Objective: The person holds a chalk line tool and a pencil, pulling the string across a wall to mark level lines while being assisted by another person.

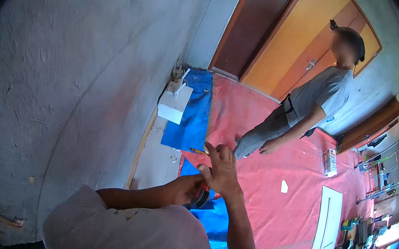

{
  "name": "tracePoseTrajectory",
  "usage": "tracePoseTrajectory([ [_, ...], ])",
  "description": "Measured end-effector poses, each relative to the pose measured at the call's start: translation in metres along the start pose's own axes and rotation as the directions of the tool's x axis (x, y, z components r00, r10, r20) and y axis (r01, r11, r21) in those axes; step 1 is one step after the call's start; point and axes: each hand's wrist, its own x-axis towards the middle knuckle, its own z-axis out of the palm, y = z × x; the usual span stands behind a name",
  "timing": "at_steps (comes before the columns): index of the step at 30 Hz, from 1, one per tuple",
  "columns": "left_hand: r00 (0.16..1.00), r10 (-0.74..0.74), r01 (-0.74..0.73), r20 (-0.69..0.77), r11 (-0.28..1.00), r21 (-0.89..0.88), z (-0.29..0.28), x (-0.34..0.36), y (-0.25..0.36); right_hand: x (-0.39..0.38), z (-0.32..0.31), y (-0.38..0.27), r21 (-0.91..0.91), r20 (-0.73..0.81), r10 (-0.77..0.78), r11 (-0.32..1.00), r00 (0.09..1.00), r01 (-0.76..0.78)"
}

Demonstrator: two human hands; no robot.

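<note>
In front of my body, my left hand [183, 189] is closed around a compact red and black tool [200, 196] that looks like a tape measure. My right hand [225, 173] is just right of it, thumb reaching toward the tool. A yellow pencil [199, 151] sticks out leftward from the bent fingers of that hand. Part of the tool is hidden behind my fingers, so whether any blade is out cannot be seen.
A grey plastered wall [91, 78] rises on my left. Blue sheet [187, 123] and red sheet [270, 191] cover the floor. A white box [174, 104] stands by the wall. Another person [311, 98] stands ahead right. A long white panel [323, 232] lies at right, near piled materials [350, 245].
</note>
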Motion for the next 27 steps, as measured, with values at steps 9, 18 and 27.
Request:
tracePoseTrajectory([
  [9, 0.611, 0.236, -0.666, 0.755, -0.362, 0.652, -0.012, 0.009, -0.003, -0.022, -0.005, -0.025, 0.079, 0.05, -0.093, 0.993, 0.994, 0.089],
  [18, 0.785, 0.319, -0.599, 0.531, 0.173, 0.782, -0.009, 0.066, -0.039, -0.047, -0.038, -0.008, 0.437, -0.084, -0.272, 0.854, 0.958, 0.281],
  [27, 0.937, 0.271, -0.348, 0.219, 0.761, 0.547, 0.086, 0.092, -0.072, -0.096, -0.111, 0.077, 0.251, -0.029, -0.009, 0.968, 1.0, 0.017],
])
